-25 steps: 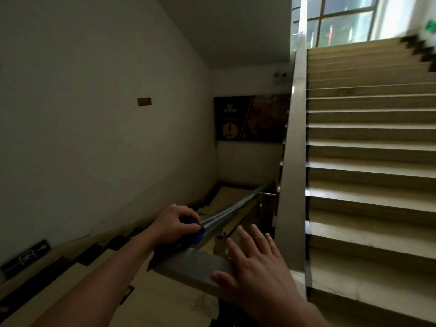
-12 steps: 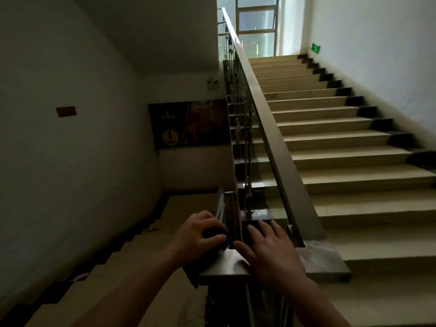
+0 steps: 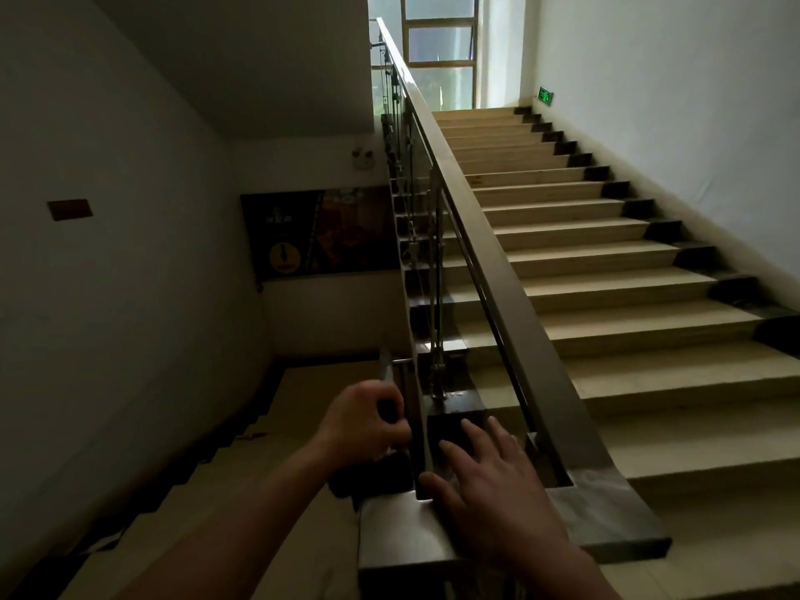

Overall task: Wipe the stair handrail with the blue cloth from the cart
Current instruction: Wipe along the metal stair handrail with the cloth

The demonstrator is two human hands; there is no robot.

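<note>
Dim stairwell: our left hand (image 3: pixel 368 420) grips the cloth (image 3: pixel 372 472) at the handrail (image 3: pixel 489 262) turn, right hand (image 3: pixel 489 482) flat, fingers spread; the rising rail looks unwiped.

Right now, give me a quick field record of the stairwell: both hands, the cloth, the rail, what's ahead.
left hand: closed around the lower rail end, gripping a dark bunched cloth
cloth colour: too dark to tell in this light
right hand: open, flat on the handrail corner cap, fingers spread
handrail: rises up the flight toward the window
stairs: light treads, nothing on them
exit sign: green, right wall near the top
cart: not in view
</note>
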